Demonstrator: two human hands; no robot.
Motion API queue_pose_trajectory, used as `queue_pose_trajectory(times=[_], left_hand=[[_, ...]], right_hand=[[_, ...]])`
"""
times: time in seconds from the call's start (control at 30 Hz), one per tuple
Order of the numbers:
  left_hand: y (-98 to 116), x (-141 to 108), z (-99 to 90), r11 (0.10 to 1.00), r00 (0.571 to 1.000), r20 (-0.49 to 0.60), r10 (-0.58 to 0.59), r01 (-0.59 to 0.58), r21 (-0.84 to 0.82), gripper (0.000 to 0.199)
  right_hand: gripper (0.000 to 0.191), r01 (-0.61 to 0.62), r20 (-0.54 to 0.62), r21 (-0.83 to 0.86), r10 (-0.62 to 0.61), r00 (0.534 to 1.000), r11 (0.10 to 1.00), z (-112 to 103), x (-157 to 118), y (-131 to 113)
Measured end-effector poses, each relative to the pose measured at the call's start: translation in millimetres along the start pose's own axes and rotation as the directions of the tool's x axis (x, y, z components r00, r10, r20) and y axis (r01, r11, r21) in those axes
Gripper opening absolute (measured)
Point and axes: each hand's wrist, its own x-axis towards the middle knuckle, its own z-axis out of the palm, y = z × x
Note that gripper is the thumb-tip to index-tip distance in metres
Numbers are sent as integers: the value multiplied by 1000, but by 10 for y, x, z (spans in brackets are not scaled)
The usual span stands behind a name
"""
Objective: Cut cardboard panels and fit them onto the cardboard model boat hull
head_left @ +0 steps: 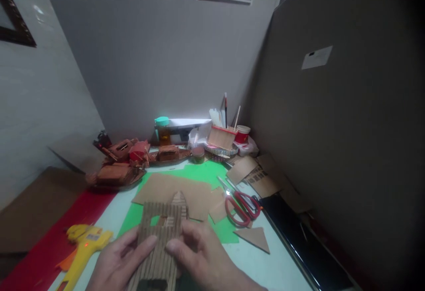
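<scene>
Both hands hold a brown ribbed cardboard piece [161,240] low in the centre, with a rectangular opening near its top and a dark gap at its bottom. My left hand [124,258] grips its left side, thumb lying on the ribbed face. On the right side my right hand [202,253] pinches the edge, its thumb also on the face. Behind the piece, a pointed ribbed cardboard part [179,200] shows; whether the two are joined I cannot tell. Flat brown cardboard [195,189] lies beyond, on a green sheet [212,171].
A yellow glue gun [83,249] lies at the left. Red-handled scissors [244,207] and a cardboard triangle [255,238] are at the right, near a long black glossy object [299,238]. Brown model boats [116,174] stand back left, and a stick holder [222,137] stands behind.
</scene>
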Motion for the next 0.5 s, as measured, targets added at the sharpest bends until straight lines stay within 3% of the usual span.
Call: queue_pose_trajectory(times=[0.07,0.23,0.43,0.5], left_hand=[[60,-43,37,996,999,33,28,-30,80,29],[105,-68,115,994,997,40,59,-62,89,31],[115,-69,129,975,994,4,111,-110,194,18],[106,-74,103,963,991,-10,131,-125,239,18]], right_hand=[[39,14,-17,-41,-15,1000,999,-7,-23,-28],[28,10,-21,-79,-11,1000,997,-88,-32,-82],[30,11,163,2,-11,987,1000,-78,-34,-44],[29,42,171,-24,-37,985,999,-69,-46,-43]])
